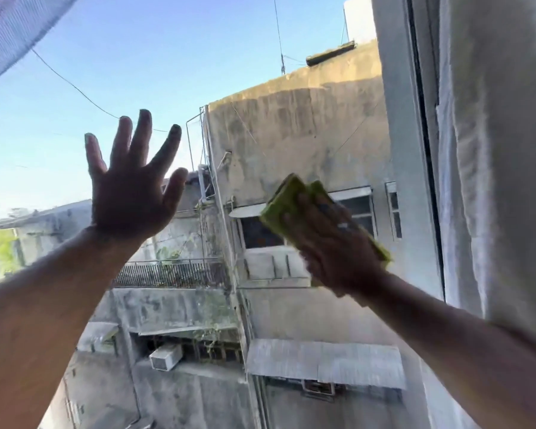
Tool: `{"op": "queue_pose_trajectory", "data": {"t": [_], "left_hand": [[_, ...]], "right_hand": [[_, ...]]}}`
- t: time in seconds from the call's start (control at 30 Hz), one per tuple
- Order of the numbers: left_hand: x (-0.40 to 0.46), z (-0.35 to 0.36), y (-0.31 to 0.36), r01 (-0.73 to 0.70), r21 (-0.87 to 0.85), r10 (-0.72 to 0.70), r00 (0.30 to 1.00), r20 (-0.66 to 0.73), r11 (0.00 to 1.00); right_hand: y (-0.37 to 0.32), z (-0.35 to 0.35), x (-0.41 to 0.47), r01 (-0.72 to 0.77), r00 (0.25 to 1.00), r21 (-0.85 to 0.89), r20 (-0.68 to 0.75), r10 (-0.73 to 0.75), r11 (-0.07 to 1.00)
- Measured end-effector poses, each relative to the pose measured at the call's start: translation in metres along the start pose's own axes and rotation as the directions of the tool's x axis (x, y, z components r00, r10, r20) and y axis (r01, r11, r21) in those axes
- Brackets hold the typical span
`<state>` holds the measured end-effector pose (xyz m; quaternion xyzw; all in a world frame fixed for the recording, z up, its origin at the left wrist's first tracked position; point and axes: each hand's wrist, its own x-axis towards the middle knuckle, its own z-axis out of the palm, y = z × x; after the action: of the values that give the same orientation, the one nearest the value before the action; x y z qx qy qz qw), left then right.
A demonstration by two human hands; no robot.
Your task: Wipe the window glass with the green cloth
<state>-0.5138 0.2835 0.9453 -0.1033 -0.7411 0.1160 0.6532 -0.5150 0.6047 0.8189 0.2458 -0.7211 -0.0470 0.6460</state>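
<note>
The left hand (pixel 130 193) is raised flat toward the window glass (pixel 174 63), all five fingers (pixel 143 134) spread wide and released, nothing gripped; whether the palm is pressed on the pane or just short of it cannot be told. Over on the right, the green cloth (pixel 287 201) is folded into a thick pad and held against the glass by the right hand (pixel 331 246), its fingers laid across the back of the cloth and its thumb side tucked beneath, so the pad is grasped firmly. The cloth is placed right of the pane's centre, near the right edge of the glass, with green corners seen poking out above the knuckles and below the wrist. A ring is seen on one finger of that hand. The white window frame (pixel 403 150) is set just beside the cloth hand, and a pale curtain (pixel 495 150) is hung along the right edge. A second fold of sheer fabric (pixel 16 29) is draped over the pane's upper left corner. Weathered concrete buildings (pixel 291 134) and blue sky are seen through the glass.
</note>
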Motion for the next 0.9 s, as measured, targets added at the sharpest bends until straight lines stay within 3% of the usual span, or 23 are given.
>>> {"op": "queue_pose_trajectory", "data": {"t": [0.03,0.1,0.17,0.2,0.23,0.3,0.33,0.37,0.4,0.43,0.47,0.5,0.53,0.6,0.63,0.7,0.73,0.8,0.83,0.9], "left_hand": [[0.000,0.000,0.001,0.007,-0.003,-0.007,1.000,-0.001,1.000],[0.000,0.000,0.004,0.019,0.001,-0.019,1.000,-0.004,1.000],[0.000,0.000,0.005,0.017,0.001,-0.017,1.000,-0.003,1.000],[0.001,0.000,0.005,0.017,0.000,-0.017,1.000,-0.002,1.000],[0.001,0.000,0.006,0.018,0.000,-0.018,1.000,-0.002,1.000],[0.001,-0.001,0.005,0.010,0.007,-0.010,1.000,0.001,1.000],[0.000,-0.002,0.003,0.003,0.013,-0.003,1.000,0.003,1.000],[0.000,-0.003,0.001,0.000,0.017,0.000,1.000,0.003,1.000],[-0.001,-0.004,0.001,-0.001,0.020,0.001,1.000,0.000,1.000],[-0.001,-0.005,0.001,-0.003,0.020,0.003,1.000,-0.001,1.000],[-0.001,-0.005,0.001,-0.007,0.016,0.007,1.000,-0.001,1.000],[-0.002,-0.005,0.002,-0.006,0.009,0.006,1.000,-0.002,1.000],[-0.002,-0.006,0.001,-0.001,0.007,0.001,1.000,-0.003,1.000],[-0.004,-0.006,0.001,0.008,0.010,-0.008,1.000,-0.006,1.000],[-0.003,-0.006,0.002,0.003,0.008,-0.003,1.000,-0.007,1.000],[0.000,-0.004,0.003,-0.014,0.017,0.014,1.000,-0.005,1.000],[0.001,-0.003,0.002,-0.014,0.026,0.014,1.000,-0.004,1.000],[-0.002,-0.001,0.001,-0.002,0.032,0.002,1.000,0.001,0.999],[-0.003,-0.001,0.001,-0.006,0.035,0.005,1.000,0.011,0.999],[-0.001,-0.004,0.002,-0.015,0.040,0.013,0.999,0.053,0.999]], "right_hand": [[0.032,-0.010,-0.006,-0.251,0.968,-0.030,-0.020,0.251,0.967],[0.071,-0.024,-0.013,-0.618,0.786,-0.048,-0.001,0.618,0.785],[0.063,-0.015,0.005,-0.764,0.644,-0.068,-0.023,0.765,0.641],[0.045,-0.008,0.023,-0.774,0.632,-0.072,-0.052,0.773,0.629],[0.021,-0.001,0.042,-0.740,0.672,-0.062,-0.069,0.737,0.669],[-0.037,0.017,0.067,-0.506,0.861,-0.021,-0.072,0.503,0.863],[-0.069,0.027,0.067,-0.287,0.958,-0.002,-0.021,0.287,0.958],[-0.098,0.033,0.059,-0.008,0.999,0.040,0.046,0.006,0.999],[-0.115,0.033,0.043,0.275,0.952,0.081,0.119,-0.283,0.958],[-0.114,0.031,0.030,0.500,0.843,0.111,0.163,-0.512,0.859],[-0.097,0.025,0.024,0.622,0.749,0.132,0.187,-0.635,0.772],[-0.069,0.017,0.026,0.645,0.734,0.117,0.180,-0.655,0.755],[-0.038,0.008,0.035,0.589,0.790,0.084,0.151,-0.594,0.804],[0.038,-0.004,0.060,0.280,0.960,-0.024,0.019,-0.280,0.960],[0.076,-0.013,0.071,0.103,0.995,-0.106,0.016,-0.102,0.989],[0.116,-0.027,0.086,-0.198,0.975,-0.173,0.063,0.211,0.965],[0.113,-0.025,0.090,-0.283,0.955,-0.178,0.040,0.294,0.943],[0.075,-0.011,0.082,-0.335,0.942,-0.155,-0.047,0.332,0.929],[0.046,0.000,0.068,-0.262,0.965,-0.115,-0.055,0.258,0.958],[-0.023,0.021,0.025,0.093,0.993,-0.022,0.071,-0.091,0.995]]}}
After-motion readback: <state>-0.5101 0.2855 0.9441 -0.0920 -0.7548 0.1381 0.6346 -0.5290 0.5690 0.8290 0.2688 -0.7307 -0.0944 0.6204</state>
